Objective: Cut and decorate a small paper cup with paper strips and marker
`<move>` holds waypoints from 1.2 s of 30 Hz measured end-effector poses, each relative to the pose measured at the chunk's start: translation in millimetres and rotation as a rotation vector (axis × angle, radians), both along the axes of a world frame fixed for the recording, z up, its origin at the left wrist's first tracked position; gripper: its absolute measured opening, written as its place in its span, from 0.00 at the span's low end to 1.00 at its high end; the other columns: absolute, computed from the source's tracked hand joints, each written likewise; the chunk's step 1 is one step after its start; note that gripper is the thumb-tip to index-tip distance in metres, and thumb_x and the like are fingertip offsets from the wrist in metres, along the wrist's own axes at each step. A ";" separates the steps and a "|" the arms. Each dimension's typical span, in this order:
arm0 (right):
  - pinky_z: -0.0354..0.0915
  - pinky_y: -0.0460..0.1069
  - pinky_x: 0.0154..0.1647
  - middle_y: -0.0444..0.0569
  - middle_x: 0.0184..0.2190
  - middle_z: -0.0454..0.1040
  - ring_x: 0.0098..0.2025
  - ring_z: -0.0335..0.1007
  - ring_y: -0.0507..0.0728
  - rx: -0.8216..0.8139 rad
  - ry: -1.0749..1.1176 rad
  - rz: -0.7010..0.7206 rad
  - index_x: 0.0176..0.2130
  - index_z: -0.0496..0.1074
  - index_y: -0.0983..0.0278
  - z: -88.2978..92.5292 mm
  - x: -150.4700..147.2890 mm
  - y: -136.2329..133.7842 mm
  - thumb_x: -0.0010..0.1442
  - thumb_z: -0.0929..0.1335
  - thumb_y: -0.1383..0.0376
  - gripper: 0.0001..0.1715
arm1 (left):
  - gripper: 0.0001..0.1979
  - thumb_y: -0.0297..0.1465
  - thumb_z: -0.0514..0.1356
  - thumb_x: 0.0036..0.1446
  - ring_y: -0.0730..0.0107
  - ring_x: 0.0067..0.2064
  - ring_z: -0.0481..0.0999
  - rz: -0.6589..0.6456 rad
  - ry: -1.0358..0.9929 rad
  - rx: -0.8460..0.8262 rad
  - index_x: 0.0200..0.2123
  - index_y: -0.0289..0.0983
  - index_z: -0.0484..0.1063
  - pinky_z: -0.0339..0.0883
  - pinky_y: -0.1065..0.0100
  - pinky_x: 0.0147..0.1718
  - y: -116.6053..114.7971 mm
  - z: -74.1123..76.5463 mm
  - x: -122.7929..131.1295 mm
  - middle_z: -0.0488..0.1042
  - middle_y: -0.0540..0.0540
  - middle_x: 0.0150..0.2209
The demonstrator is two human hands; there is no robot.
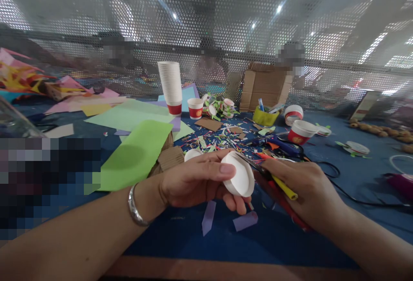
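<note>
My left hand is closed on the cut-off base of a white paper cup, thumb pressed on its rim and its hollow side turned partly toward me. My right hand grips a pair of scissors with yellow and orange on the handles. Their dark blades reach to the upper right edge of the cup base. Below my hands lie two purple paper strips, one with a pointed end and one with a rounded end. Behind my left hand another white round piece is partly hidden.
Green paper and cardboard scraps lie left. Behind are a cup stack, a red-and-white cup and paper clippings. Rightward are a blue glue gun, its cable, another cup and a yellow holder.
</note>
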State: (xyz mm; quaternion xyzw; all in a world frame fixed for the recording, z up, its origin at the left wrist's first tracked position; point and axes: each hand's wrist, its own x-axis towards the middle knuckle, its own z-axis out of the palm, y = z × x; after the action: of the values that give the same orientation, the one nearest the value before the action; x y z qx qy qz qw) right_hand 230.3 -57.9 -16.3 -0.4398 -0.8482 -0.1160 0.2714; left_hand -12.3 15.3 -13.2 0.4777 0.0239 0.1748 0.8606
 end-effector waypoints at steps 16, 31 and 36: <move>0.62 0.47 0.28 0.49 0.30 0.81 0.27 0.75 0.55 0.001 0.093 0.003 0.41 0.72 0.61 -7.1 -1.9 4.9 0.64 0.64 0.70 0.08 | 0.19 0.41 0.68 0.58 0.65 0.36 0.85 0.021 0.026 -0.005 0.42 0.30 0.78 0.78 0.76 0.36 0.2 2.3 -1.6 0.81 0.41 0.34; 0.60 0.47 0.26 0.47 0.26 0.78 0.24 0.72 0.54 -0.038 0.041 -0.026 0.41 0.73 0.61 -9.2 1.9 1.0 0.62 0.64 0.71 0.10 | 0.20 0.44 0.66 0.60 0.63 0.38 0.86 -0.025 0.033 -0.041 0.40 0.29 0.80 0.79 0.74 0.39 -1.9 0.7 -0.1 0.84 0.38 0.37; 0.60 0.47 0.26 0.46 0.26 0.78 0.24 0.72 0.54 -0.020 0.085 -0.039 0.42 0.74 0.61 -11.3 2.9 7.0 0.63 0.64 0.71 0.10 | 0.22 0.43 0.66 0.61 0.60 0.43 0.86 0.060 0.025 -0.070 0.45 0.27 0.79 0.79 0.73 0.41 -0.6 0.2 1.4 0.83 0.35 0.43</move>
State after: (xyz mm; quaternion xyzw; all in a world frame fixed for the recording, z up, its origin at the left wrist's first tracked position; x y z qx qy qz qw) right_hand 233.2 -50.8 -27.6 -0.4635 -0.8283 -0.0942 0.3004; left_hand -10.9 14.8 -13.0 0.4486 0.0550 0.1939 0.8707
